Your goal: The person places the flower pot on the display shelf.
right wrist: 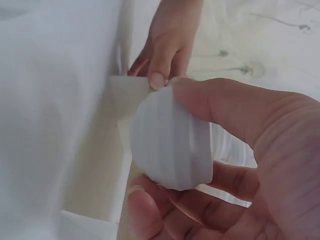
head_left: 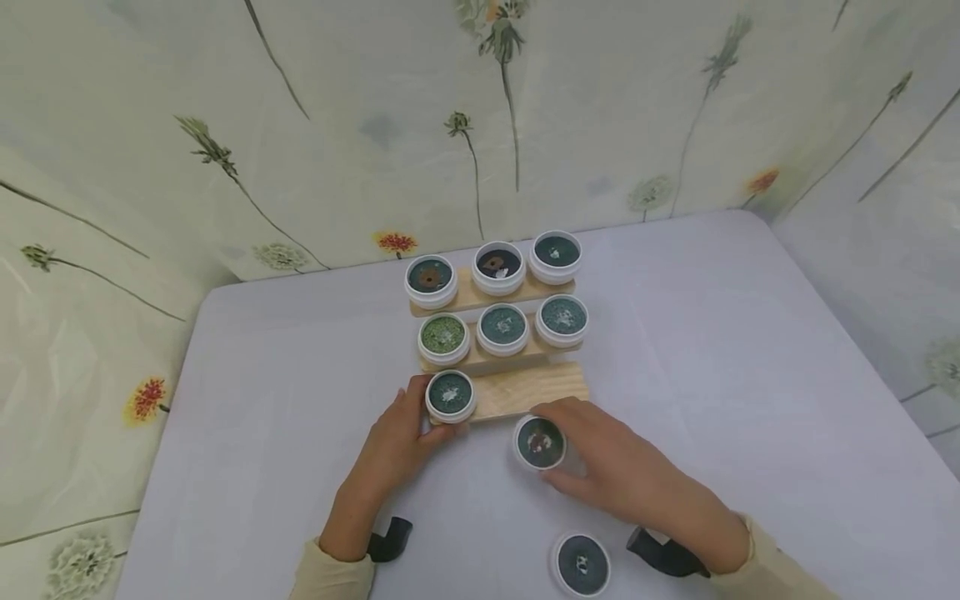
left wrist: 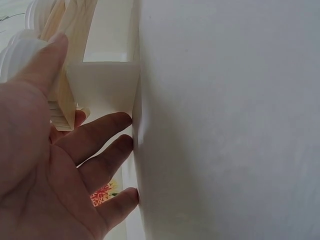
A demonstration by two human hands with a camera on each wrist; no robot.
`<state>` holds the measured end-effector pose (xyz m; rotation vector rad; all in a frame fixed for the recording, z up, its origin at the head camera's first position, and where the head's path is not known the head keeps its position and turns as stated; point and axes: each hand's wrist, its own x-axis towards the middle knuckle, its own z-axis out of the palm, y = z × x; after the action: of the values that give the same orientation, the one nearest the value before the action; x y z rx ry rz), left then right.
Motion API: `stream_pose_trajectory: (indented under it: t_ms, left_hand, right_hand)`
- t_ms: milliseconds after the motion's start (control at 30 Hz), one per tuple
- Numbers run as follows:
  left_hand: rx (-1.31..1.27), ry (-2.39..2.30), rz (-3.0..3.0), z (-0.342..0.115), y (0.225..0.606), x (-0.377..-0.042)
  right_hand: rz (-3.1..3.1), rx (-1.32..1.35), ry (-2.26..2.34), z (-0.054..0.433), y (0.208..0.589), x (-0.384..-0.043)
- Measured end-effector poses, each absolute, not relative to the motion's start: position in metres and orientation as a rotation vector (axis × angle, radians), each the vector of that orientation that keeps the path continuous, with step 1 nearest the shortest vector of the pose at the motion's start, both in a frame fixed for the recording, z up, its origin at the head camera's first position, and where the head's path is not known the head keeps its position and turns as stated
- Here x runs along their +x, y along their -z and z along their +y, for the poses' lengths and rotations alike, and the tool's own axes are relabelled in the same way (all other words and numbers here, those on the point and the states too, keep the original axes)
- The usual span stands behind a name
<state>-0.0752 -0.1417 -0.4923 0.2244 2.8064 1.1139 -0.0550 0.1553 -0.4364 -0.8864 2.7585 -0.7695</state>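
Observation:
In the head view my right hand (head_left: 618,458) grips a small round white jar (head_left: 540,442) with a dark green top, just in front of the lowest wooden step. The right wrist view shows this jar's ribbed side (right wrist: 167,142) between thumb and fingers. My left hand (head_left: 397,442) holds the left end of the front step (head_left: 532,390) of a three-tier wooden stand, thumb along its front edge. Three of its fingers (left wrist: 107,160) are spread close to the white cloth in the left wrist view. Beside that hand, another green-topped jar (head_left: 451,396) stands on the step's left end.
Three jars stand on the middle tier, among them a bright green one (head_left: 442,335), and three on the back tier, two with brown marks (head_left: 431,275). A loose jar (head_left: 582,565) stands near the front. White cloth (head_left: 712,358) covers the table; a floral sheet (head_left: 390,125) hangs behind.

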Motion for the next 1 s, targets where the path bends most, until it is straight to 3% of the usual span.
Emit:
stream_pose_trajectory:
  t_ms: [1000]
  left_hand:
    - [0.238,-1.125,2.809,-0.143,0.495,-0.075]
  right_hand:
    - [2.782,-0.682,1.238,0.132,0.450,-0.094]
